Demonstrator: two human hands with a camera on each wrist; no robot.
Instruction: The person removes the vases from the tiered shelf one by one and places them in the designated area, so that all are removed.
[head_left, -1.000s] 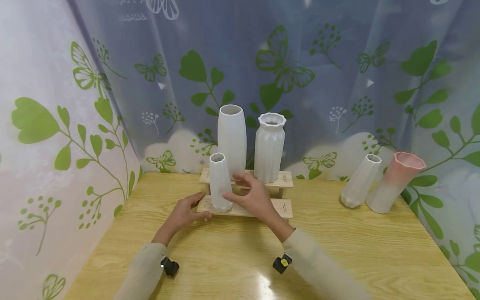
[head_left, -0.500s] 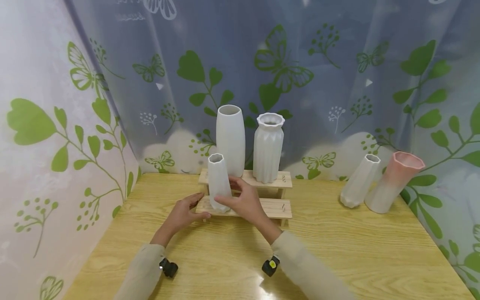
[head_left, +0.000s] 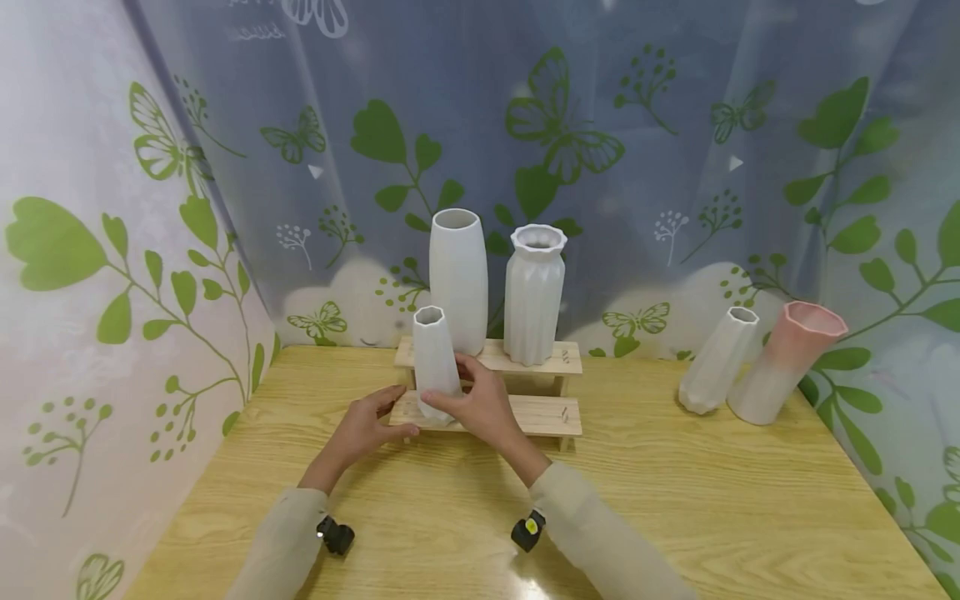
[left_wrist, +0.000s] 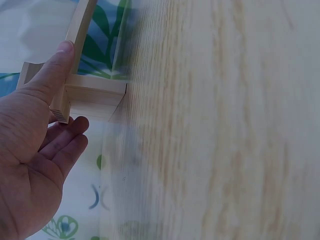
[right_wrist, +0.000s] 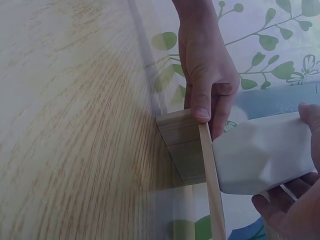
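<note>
A slim white faceted vase (head_left: 435,358) stands upright at the left end of the lower step of a wooden two-step stand (head_left: 540,414). My right hand (head_left: 483,404) holds it low on its body, thumb in front and fingers round the far side. In the right wrist view, the base of the vase (right_wrist: 260,155) sits against the plank, and the right fingers (right_wrist: 272,205) curve under its side. My left hand (head_left: 365,429) grips the stand's left end. The left wrist view shows that thumb (left_wrist: 52,70) along the plank's edge and the fingers curled beneath.
On the upper step stand a tall smooth white vase (head_left: 459,279) and a fluted white vase (head_left: 534,304) with a scalloped rim. A white faceted vase (head_left: 714,362) and a pink-and-white vase (head_left: 783,367) stand at the table's right. A patterned curtain (head_left: 637,208) backs the wooden table (head_left: 660,492).
My right hand has slid left and closed in round the slim vase, which sits slightly more to the left on the lower step. My left hand keeps its place on the stand.
</note>
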